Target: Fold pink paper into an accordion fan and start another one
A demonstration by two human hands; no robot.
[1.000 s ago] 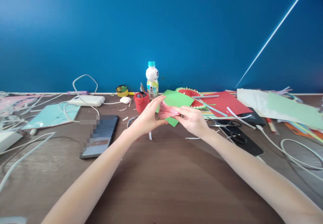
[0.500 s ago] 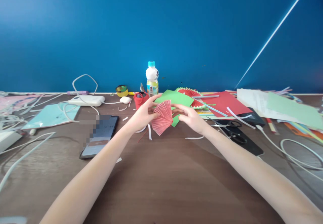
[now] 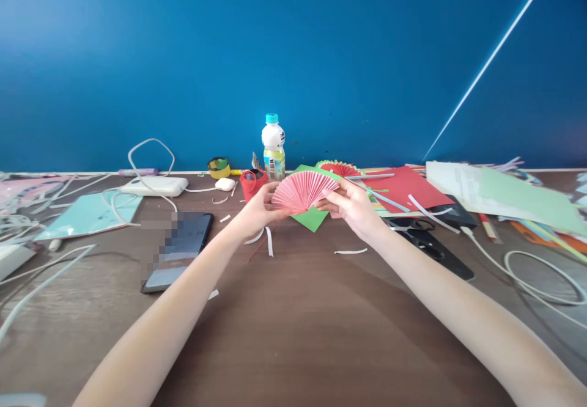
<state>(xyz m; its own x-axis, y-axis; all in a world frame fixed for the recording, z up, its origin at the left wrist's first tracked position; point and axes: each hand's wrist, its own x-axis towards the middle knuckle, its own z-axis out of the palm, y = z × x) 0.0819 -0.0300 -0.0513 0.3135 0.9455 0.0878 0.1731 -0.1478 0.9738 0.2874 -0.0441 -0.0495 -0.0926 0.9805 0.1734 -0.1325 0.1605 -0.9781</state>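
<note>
A pleated pink paper fan [image 3: 304, 190] is spread in a half circle between my hands, its rounded edge facing up and away. My left hand [image 3: 259, 212] pinches the fan's left end between thumb and fingers. At the opposite end my right hand [image 3: 354, 206] grips the fan's right side. Below and behind it lies green paper [image 3: 313, 219], partly covered by the fan. Another pleated piece, a red fan with a green edge [image 3: 339, 168], rests just behind.
A bottle [image 3: 273, 146] stands near the blue wall beside a red container [image 3: 253, 183]. To the left lie a phone [image 3: 183, 251] and a white power bank [image 3: 155, 186] with cables. Red paper [image 3: 406, 187], scissors [image 3: 424, 236] and a black phone [image 3: 452, 263] are at right. Paper strips litter the table [image 3: 293, 333].
Folded tightly at first, the pink fan has been turned and opened out into a half circle. My hands have moved slightly apart. The view has shifted a little.
</note>
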